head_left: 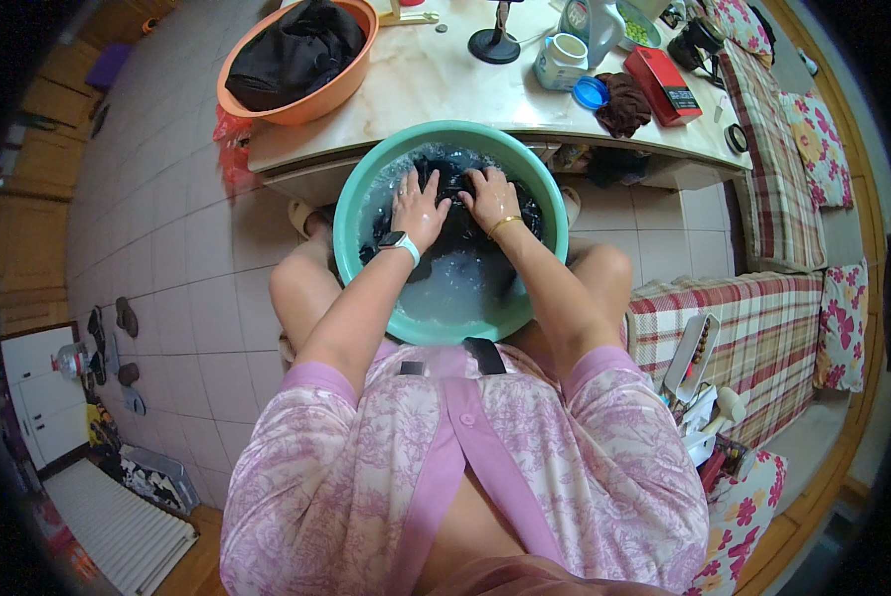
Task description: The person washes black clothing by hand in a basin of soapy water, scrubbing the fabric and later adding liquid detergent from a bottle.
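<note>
A green basin (348,223) holds cloudy, sudsy water (444,300) with dark wet cloth (457,230) partly under the surface. My left hand (422,211), with a pale-banded smartwatch (399,241) on its wrist, lies palm down on the cloth, fingers spread. Beside it my right hand (490,197) presses on the same cloth, a gold bracelet (505,225) at the wrist. Its fingers are apart and slightly bent, the tips touching the fabric. Both hands look wet. The cloth's kind and its lower part are hidden by the water.
Beyond the basin stands a marble-topped table (436,84). On it are an orange basin (371,40) of black fabric, a white tub (562,62), a blue lid (591,92), a brown cloth (624,104) and a red box (662,85). A plaid-covered sofa (763,308) is at right.
</note>
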Demonstrator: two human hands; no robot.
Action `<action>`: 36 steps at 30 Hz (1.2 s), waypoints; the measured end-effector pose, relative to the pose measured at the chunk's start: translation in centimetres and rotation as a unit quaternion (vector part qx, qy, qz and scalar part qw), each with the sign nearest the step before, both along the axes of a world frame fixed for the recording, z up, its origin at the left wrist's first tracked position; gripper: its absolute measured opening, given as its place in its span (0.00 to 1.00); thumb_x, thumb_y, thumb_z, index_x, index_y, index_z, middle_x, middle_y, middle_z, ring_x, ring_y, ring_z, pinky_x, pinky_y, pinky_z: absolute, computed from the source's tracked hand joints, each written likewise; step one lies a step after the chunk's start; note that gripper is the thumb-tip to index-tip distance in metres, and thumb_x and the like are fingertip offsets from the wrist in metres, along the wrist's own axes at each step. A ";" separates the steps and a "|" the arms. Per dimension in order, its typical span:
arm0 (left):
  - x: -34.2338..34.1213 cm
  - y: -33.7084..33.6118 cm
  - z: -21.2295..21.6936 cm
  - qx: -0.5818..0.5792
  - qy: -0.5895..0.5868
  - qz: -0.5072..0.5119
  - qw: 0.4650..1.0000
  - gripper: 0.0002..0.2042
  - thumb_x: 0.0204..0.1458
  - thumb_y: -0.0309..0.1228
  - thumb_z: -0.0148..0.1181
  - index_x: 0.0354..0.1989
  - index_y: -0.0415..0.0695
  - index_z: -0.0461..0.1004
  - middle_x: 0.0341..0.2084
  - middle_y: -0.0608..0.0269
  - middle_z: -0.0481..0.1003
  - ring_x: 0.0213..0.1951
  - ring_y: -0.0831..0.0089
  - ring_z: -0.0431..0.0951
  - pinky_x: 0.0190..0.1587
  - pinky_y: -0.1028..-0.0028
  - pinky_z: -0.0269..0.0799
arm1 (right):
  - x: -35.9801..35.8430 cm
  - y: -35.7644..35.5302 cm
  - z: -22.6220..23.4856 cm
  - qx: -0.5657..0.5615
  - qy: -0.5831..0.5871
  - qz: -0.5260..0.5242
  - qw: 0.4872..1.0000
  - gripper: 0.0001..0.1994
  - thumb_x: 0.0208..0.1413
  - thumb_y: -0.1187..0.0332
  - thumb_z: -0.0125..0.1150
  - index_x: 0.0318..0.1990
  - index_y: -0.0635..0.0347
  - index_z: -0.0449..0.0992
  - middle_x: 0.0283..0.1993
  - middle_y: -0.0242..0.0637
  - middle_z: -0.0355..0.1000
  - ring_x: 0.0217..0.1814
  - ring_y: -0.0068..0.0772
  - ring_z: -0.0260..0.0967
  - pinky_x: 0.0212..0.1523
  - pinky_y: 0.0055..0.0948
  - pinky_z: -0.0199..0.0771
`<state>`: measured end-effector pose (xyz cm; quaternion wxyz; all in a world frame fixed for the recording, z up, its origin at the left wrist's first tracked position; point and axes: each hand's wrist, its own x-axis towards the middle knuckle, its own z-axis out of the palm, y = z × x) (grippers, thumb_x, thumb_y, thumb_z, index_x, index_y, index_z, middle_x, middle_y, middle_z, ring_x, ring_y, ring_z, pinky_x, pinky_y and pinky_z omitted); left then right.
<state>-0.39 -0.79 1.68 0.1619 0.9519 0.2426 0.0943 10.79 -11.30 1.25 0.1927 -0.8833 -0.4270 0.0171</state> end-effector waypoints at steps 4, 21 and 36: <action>-0.2 -0.8 -0.5 0.025 0.002 -0.003 1.000 0.24 0.50 0.40 0.47 0.54 0.42 0.58 0.49 0.39 0.60 0.49 0.46 0.61 0.50 0.56 0.58 | -0.2 -0.5 -1.1 -0.002 0.002 -0.010 1.000 0.19 0.46 0.57 0.55 0.45 0.53 0.67 0.40 0.44 0.65 0.43 0.45 0.63 0.41 0.41 0.64; 0.7 0.3 1.7 -0.675 -0.298 0.307 0.601 0.28 0.47 0.47 0.53 0.52 0.39 0.61 0.47 0.55 0.64 0.43 0.66 0.68 0.48 0.70 0.62 | -5.7 0.4 2.9 0.320 0.219 -0.055 0.920 0.06 0.50 0.69 0.52 0.33 0.62 0.68 0.31 0.48 0.68 0.33 0.50 0.66 0.33 0.36 0.65; -0.4 -3.4 3.1 -0.729 -0.238 0.360 0.531 0.20 0.55 0.47 0.38 0.44 0.45 0.66 0.43 0.64 0.68 0.45 0.69 0.67 0.49 0.69 0.62 | -5.0 4.1 4.0 0.214 0.063 -0.027 0.974 0.15 0.48 0.57 0.52 0.18 0.57 0.66 0.19 0.43 0.66 0.23 0.48 0.65 0.22 0.40 0.64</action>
